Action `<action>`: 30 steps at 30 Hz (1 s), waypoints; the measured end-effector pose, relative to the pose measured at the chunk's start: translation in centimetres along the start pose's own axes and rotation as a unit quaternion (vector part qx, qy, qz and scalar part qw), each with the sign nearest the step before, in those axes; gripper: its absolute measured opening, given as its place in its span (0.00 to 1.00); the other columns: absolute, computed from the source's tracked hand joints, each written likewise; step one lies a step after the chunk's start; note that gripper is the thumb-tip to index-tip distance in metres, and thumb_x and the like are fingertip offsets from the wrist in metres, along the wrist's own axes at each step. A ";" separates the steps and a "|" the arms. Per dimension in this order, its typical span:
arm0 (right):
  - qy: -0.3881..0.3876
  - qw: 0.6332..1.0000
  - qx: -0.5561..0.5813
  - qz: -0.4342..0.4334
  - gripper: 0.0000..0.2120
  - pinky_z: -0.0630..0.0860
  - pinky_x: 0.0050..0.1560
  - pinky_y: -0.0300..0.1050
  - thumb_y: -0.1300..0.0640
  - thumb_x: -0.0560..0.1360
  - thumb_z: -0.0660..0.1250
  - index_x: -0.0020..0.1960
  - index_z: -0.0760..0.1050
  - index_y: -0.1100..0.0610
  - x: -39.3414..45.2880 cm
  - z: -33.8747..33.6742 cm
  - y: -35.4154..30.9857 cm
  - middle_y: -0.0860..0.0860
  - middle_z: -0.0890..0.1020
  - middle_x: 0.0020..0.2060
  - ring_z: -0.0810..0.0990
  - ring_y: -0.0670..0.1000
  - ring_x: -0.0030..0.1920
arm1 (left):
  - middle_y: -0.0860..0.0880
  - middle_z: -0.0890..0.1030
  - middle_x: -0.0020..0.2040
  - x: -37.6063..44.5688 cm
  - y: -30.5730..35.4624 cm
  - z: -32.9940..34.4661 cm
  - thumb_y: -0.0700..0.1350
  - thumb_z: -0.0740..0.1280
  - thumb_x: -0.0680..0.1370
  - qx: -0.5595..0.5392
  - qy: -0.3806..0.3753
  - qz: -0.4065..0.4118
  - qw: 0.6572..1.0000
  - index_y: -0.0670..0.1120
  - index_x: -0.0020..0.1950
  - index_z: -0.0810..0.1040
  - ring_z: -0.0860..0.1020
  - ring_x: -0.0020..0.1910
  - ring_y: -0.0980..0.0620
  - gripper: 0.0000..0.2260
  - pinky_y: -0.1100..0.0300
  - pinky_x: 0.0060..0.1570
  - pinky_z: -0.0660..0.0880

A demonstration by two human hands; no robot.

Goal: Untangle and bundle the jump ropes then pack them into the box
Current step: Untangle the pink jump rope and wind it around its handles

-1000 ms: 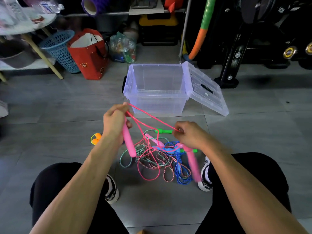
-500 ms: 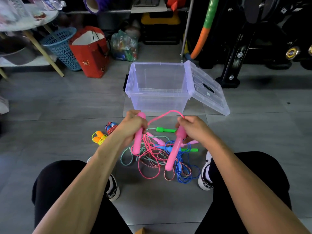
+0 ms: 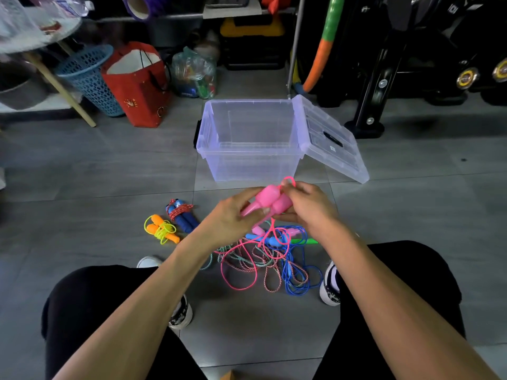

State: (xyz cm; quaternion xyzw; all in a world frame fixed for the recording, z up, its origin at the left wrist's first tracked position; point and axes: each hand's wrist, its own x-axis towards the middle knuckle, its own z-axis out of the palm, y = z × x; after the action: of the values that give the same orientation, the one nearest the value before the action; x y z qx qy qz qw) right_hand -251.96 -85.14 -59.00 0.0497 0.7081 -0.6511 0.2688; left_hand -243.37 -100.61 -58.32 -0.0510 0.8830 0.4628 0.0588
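Grey floor tiles (image 3: pixel 96 171) run out ahead of you to a cluttered wall of gym gear, and the clear plastic box (image 3: pixel 216 127) stands open just beyond your hands, its lid (image 3: pixel 333 141) leaning off the right side; nothing shows inside it. Below your hands lies the tangle of ropes (image 3: pixel 269 259): pink, blue, a teal twist and a red-and-white twist, looped over one another between your shoes. To its left sit two finished bundles side by side, the blue-handled bundle (image 3: pixel 182 215) and the orange-handled bundle (image 3: pixel 162 230).

Your left hand (image 3: pixel 227 220) has its fingers curled around the pink handles (image 3: pixel 267 201), which lie pressed together side by side. Your right hand (image 3: pixel 310 207) grips their thick ends, fingertips pinching the short loop of pink cord (image 3: pixel 290 179) that sticks up there.

Keep the two handles flush in the left hand, so the pair acts as one core. The pink cord trails down into the tangle, so it probably needs drawing free first: lift slowly, and stop where it snags on the blue rope rather than tugging. Then wind in even turns, close together, and tuck the last turn under.
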 end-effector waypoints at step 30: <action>0.060 0.990 -0.106 -0.072 0.17 0.72 0.26 0.38 0.45 0.79 0.62 0.37 0.77 0.54 0.3 0.3 -0.7 0.51 0.78 0.28 0.75 0.48 0.24 | 0.42 0.81 0.31 -0.8 1.2 -2.2 0.55 0.67 0.78 -0.033 0.036 -0.099 0.994 0.42 0.43 0.79 0.70 0.20 0.51 0.16 0.62 0.22 0.68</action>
State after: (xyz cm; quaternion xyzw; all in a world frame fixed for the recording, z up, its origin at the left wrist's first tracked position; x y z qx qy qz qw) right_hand -252.43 -85.61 -58.47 0.0087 0.7897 -0.5857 0.1825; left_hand -242.90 -101.67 -55.97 -0.1569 0.8594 0.4814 0.0712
